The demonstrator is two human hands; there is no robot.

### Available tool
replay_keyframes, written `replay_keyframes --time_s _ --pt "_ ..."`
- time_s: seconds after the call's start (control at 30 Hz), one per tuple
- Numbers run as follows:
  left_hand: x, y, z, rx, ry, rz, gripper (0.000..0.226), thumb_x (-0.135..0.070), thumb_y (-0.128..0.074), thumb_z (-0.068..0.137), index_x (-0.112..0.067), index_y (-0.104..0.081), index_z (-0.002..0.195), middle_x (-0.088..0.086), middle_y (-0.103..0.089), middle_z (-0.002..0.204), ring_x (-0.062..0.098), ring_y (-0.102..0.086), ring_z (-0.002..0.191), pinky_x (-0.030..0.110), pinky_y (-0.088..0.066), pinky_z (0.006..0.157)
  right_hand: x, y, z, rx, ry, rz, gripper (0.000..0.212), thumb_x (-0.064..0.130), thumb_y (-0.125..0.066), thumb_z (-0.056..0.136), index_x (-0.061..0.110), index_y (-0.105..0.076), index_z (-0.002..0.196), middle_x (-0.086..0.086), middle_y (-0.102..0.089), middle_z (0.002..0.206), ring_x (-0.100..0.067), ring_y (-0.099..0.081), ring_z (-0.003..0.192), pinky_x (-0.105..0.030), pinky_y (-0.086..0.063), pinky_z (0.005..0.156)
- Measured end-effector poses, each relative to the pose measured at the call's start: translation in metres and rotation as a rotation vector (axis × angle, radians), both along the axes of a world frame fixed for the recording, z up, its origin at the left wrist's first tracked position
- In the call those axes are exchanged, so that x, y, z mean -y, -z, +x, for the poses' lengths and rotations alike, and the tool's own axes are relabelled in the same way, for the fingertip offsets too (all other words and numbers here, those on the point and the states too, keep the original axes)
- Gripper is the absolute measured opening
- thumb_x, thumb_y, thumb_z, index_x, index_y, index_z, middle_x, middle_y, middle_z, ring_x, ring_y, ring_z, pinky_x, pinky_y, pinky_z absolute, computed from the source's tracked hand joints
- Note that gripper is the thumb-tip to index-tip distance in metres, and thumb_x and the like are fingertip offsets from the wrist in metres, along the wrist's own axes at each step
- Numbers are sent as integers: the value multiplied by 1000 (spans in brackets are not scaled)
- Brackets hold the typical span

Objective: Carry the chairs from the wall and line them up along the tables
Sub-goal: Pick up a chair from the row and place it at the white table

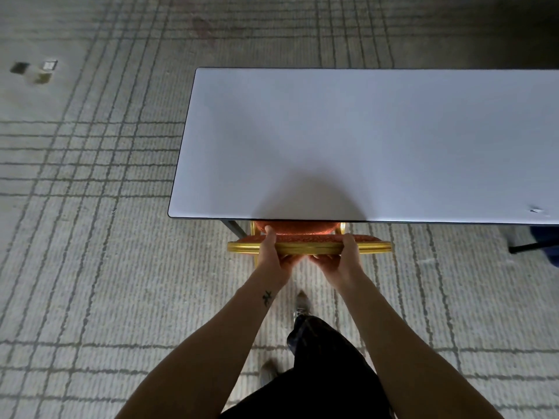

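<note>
The chair (311,248) stood at the worktop's (363,131) near edge, towards its left end, seat tucked beneath. Your left hand (273,252) and right hand (348,252) both gripped its gold top rail. Judged: this chair all but placed, release outstanding. No other chair confirmed alongside.

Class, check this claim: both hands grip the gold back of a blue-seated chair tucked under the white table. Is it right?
One error: the head view shows the chair has a red-orange seat, not blue. The left hand and right hand do grip its gold back.
</note>
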State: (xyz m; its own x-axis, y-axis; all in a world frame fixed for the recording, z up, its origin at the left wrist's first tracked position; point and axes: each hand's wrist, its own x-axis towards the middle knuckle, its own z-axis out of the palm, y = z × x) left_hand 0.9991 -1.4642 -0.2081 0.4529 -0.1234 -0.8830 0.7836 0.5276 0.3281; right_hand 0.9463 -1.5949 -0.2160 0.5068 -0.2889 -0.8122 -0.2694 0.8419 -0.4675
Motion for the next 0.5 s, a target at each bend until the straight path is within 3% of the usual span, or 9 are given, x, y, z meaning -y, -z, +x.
replay_keyframes --time_s 0.1,0.23,0.37,0.5 --pt "10 2 25 -4 -27 6 44 -43 -64 100 -2 -60 115 24 -71 107 42 -71 98 60 -56 95 8 0 25 20 18 23 24 22 -51 99 5 -64 107 -20 -70 93 -33 -71 89 -52 -56 91" --pt "13 5 46 -35 -29 18 53 -47 -66 97 -1 -57 122 25 -70 112 44 -71 99 61 -58 90 9 -1 46 -28 35 61 42 24 -57 98 1 -58 133 -28 -66 126 -41 -65 118 -60 -55 92" --pt "13 5 43 -46 4 79 57 -55 -63 96 -4 -60 122 24 -75 105 41 -75 93 58 -61 86 9 -4 44 -65 32 85 36 23 -56 98 5 -60 129 -23 -68 118 -37 -69 104 -49 -62 78" --pt "2 0 31 26 163 36 74 -76 -48 92 -7 -64 113 19 -77 107 35 -71 109 53 -52 104 7 -7 34 -46 19 107 44 33 -61 97 6 -60 132 -24 -66 129 -36 -68 110 -52 -57 96"
